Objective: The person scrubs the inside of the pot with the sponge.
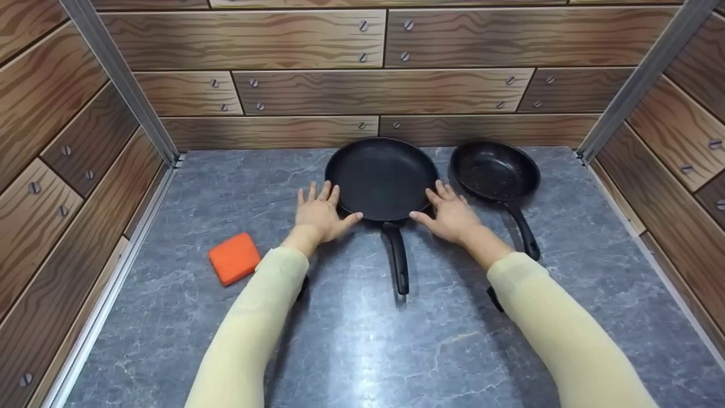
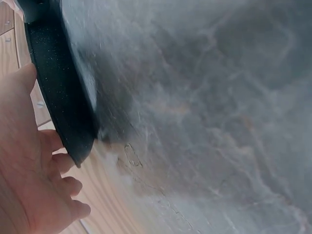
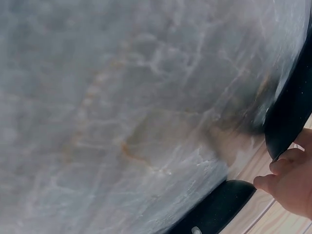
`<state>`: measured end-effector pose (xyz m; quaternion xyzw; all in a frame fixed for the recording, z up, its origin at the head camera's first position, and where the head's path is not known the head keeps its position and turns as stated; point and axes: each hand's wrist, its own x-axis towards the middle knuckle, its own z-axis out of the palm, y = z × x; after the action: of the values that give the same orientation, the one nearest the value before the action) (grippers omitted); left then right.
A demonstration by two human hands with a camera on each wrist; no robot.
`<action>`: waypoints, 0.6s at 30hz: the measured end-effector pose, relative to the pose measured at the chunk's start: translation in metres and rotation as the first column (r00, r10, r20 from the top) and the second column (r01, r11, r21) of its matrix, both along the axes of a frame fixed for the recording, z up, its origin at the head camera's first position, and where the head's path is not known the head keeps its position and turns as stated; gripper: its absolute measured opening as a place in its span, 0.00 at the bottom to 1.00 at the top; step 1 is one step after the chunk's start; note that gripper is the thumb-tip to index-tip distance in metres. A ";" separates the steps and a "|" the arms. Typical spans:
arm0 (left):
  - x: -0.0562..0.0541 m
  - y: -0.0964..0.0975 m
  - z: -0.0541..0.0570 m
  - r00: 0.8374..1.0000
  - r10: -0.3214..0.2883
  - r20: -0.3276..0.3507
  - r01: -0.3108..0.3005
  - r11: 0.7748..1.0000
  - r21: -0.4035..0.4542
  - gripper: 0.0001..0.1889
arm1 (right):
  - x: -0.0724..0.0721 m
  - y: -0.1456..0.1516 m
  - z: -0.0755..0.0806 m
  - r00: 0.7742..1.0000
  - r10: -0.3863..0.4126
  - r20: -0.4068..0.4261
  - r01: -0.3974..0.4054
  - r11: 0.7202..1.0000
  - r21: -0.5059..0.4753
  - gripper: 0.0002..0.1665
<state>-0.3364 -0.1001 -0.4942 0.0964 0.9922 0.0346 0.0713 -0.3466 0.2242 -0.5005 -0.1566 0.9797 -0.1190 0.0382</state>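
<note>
A large black frying pan (image 1: 380, 178) sits on the table at the back middle, its handle (image 1: 398, 258) pointing towards me. My left hand (image 1: 320, 218) is at its left side with fingers spread and thumb by the front rim. On the opposite side, my right hand (image 1: 450, 218) mirrors it, fingers spread and fingertips at the rim. The left wrist view shows the pan's speckled outer wall (image 2: 61, 87) with my left thumb and fingertips along its edge. In the right wrist view, right-hand fingertips (image 3: 280, 165) reach the large pan's edge.
To the right of the large pan stands a smaller black frying pan (image 1: 495, 170), its handle (image 1: 524, 232) angled towards the front right. An orange folded cloth (image 1: 234, 258) lies left of my left forearm. Wood-patterned walls (image 1: 317, 93) enclose the grey marbled table (image 1: 430, 351) at the back and sides.
</note>
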 end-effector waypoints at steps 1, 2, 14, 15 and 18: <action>0.001 0.000 0.000 1.000 -0.002 -0.001 0.002 1.000 -0.003 0.56 | 0.002 0.000 0.000 1.000 0.003 -0.005 -0.003 1.000 -0.004 0.56; 0.003 0.000 0.000 1.000 -0.005 -0.007 0.005 1.000 -0.009 0.56 | 0.004 0.001 -0.001 1.000 0.005 -0.012 -0.005 1.000 -0.004 0.56; 0.028 0.002 -0.004 0.998 -0.029 -0.058 0.028 0.999 -0.031 0.56 | 0.027 0.007 -0.008 0.999 0.009 -0.052 -0.011 0.999 -0.043 0.56; 0.031 0.003 -0.005 0.998 -0.033 -0.062 0.031 0.999 -0.030 0.56 | 0.029 0.007 -0.008 0.999 0.009 -0.054 -0.011 0.999 -0.045 0.56; 0.037 0.004 -0.005 0.997 -0.036 -0.065 0.035 0.999 -0.027 0.56 | 0.036 0.010 -0.010 0.998 0.006 -0.056 -0.009 0.998 -0.060 0.56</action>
<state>-0.2990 -0.0961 -0.4996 0.1143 0.9925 0.0171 0.0406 -0.3110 0.2338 -0.5107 -0.1647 0.9758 -0.1438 0.0064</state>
